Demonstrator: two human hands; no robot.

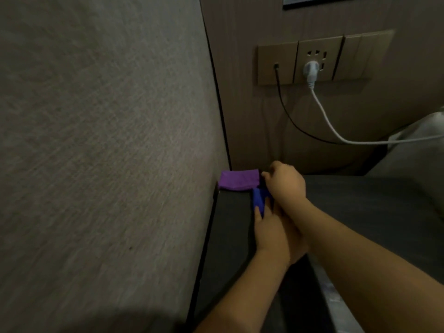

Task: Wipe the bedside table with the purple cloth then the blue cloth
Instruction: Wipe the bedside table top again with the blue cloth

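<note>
Both hands (276,227) — seemingly — on blue cloth (259,199)

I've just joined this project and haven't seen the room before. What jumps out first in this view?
The bright purple cloth lies folded at the far left corner of the dark bedside table, against the wall. Just in front of it, the left hand and right hand meet over the blue cloth. Above, a white plug sits in the wall socket panel, its cable trailing right.
</note>
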